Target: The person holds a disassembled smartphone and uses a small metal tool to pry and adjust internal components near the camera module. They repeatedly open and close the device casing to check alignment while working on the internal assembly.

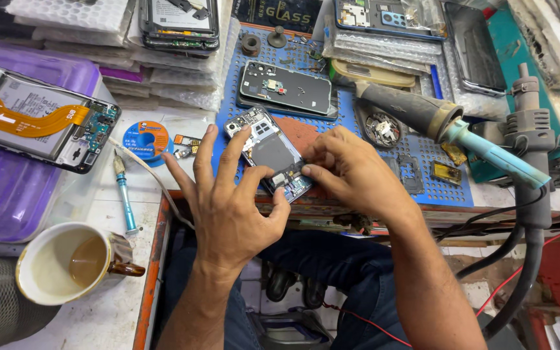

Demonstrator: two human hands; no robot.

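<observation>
An opened phone [268, 150] with its back cover off lies slanted on a blue perforated work mat [422, 146], its circuit board and dark battery exposed. My left hand [225, 207] rests on its left side, fingers spread, thumb pressing the phone's lower end. My right hand [348, 172] holds the phone's lower right edge, fingertips pinched at the bottom board. Whether a small tool sits in those fingers is hidden.
A second opened phone [286, 87] lies further back on the mat. Another opened phone with an orange flex cable [37, 120] sits on a purple box at left. A mug of tea [72, 262], a blue-handled tool [124, 194], a solder-wick reel [146, 139] and a hot-air handle [461, 133] surround me.
</observation>
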